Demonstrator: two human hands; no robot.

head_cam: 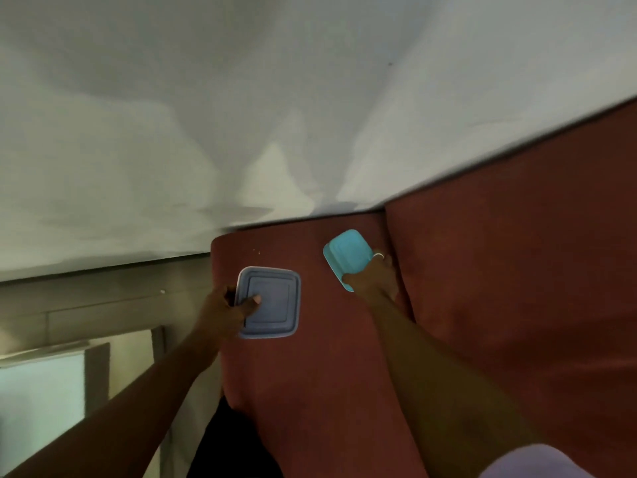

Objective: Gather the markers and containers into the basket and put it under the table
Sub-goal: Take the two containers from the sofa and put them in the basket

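Observation:
My left hand (231, 310) grips a square container with a pale purple lid (272, 301) by its left edge, thumb lying on the lid. My right hand (374, 276) holds a smaller turquoise container (346, 253) from its lower right side, a ring showing on one finger. Both containers are in front of a dark red cloth surface (482, 270). No basket and no markers are in view.
A white wall (241, 98) fills the upper half of the frame. At the lower left are a grey frame (96, 370) and a pale pane (38, 395). A dark gap (227, 439) shows beneath the red cloth's left edge.

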